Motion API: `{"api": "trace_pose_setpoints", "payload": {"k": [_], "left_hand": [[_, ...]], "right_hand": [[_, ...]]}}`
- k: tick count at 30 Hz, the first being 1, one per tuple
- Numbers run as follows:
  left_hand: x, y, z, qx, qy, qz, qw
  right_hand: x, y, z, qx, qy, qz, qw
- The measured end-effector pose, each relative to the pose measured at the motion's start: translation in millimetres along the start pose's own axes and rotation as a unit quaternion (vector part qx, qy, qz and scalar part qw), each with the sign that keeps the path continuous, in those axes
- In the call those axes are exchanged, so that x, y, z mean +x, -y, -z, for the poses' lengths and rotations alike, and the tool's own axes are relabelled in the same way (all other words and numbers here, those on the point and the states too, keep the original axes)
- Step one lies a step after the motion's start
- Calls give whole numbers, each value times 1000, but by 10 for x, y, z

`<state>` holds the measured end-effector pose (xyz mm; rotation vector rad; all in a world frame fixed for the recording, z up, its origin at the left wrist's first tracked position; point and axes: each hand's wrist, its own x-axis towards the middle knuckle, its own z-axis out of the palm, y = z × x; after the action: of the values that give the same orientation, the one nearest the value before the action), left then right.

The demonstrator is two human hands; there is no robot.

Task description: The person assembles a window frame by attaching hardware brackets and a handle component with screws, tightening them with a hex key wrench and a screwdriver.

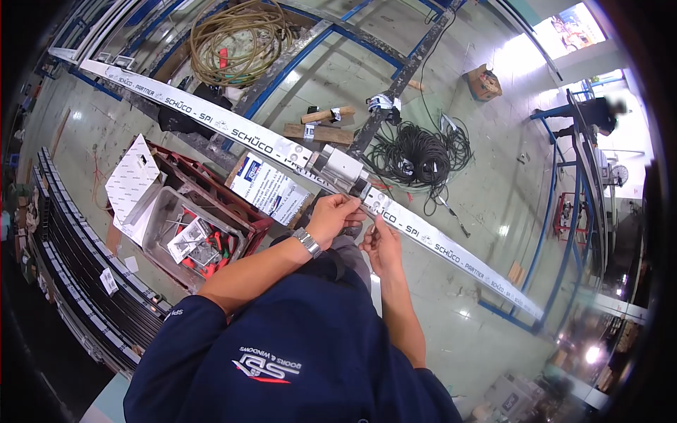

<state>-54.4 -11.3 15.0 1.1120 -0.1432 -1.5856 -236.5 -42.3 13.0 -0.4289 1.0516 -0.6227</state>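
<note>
A long profile in white printed film (451, 252) runs diagonally across the view, from upper left to lower right. A silver metal block (343, 166) with a dark end sits on the profile near its middle. My left hand (334, 217), with a watch on the wrist, is at the profile's near edge, just below the block. Its thumb and fingers are pinched together, and what they hold is too small to make out. My right hand (383, 245) is close beside it, just under the profile. Its fingers are curled in a pinch, and their contents cannot be made out.
Left of me, a tool bin (159, 236) holds red-handled tools. Long dark profiles (77, 271) are stacked beyond it. Blue frames (289, 67) support the work. Black cable (421, 156) and a coiled hose (240, 42) lie beyond; another person (596, 116) is at far right.
</note>
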Motion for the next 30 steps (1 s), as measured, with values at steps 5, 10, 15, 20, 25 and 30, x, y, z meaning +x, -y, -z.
{"api": "trace_pose_setpoints", "payload": {"k": [5, 10, 15, 20, 25, 30], "left_hand": [[31, 6, -22, -7, -7, -9, 1000], [11, 17, 42, 17, 2, 13, 1000], [6, 7, 51, 5, 16, 11, 1000], [-18, -28, 38, 2, 16, 18, 1000], [24, -49, 27, 3, 19, 19, 1000], [37, -87, -27, 3, 6, 12, 1000]], "right_hand": [[-112, -79, -105, -449, -74, 425, 783], [-71, 47, -34, -489, -77, 264, 828], [60, 66, -55, -104, -46, 33, 993], [-77, 6, -238, -382, -146, 347, 844], [0, 126, -57, -592, -122, 544, 581], [86, 110, 0, -435, -43, 303, 847]]}}
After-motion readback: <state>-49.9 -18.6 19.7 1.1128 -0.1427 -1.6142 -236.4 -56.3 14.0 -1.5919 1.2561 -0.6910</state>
